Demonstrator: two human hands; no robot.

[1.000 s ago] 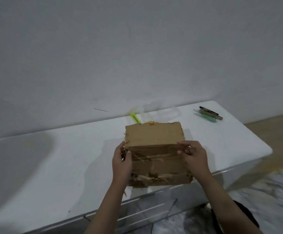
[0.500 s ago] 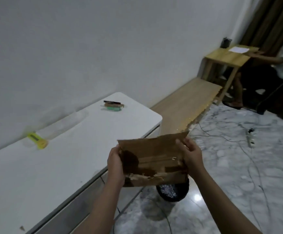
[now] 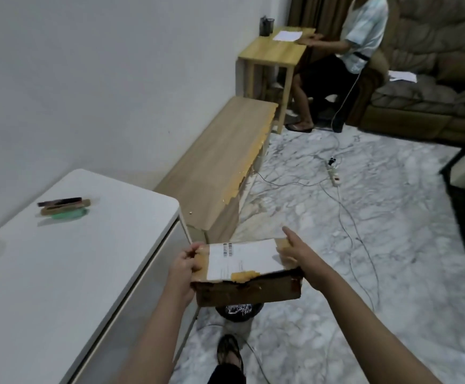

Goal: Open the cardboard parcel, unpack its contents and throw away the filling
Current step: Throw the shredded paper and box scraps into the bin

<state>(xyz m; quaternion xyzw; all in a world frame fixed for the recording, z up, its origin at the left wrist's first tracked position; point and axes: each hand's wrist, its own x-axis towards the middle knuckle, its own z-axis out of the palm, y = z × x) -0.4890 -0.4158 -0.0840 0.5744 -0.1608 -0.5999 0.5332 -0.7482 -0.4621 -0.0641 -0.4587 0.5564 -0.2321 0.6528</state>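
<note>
The brown cardboard parcel [image 3: 242,278] is held in the air off the right end of the white table [image 3: 73,273], its white shipping label facing up. My left hand [image 3: 185,266] grips its left edge with curled fingers. My right hand [image 3: 295,249] holds the right edge, index finger stretched out straight. Directly under the parcel stands a black bin [image 3: 238,310] on the floor, mostly hidden, with pale filling showing inside.
Small unpacked items [image 3: 63,207] lie at the table's far end. A low wooden bench [image 3: 220,167] runs along the wall. Cables and a power strip [image 3: 333,173] cross the marble floor. A person sits at a wooden side table [image 3: 275,49] beside a sofa.
The parcel left the table and swung right over the bin. It turned over, so the label side now faces up. My view turned right with it.
</note>
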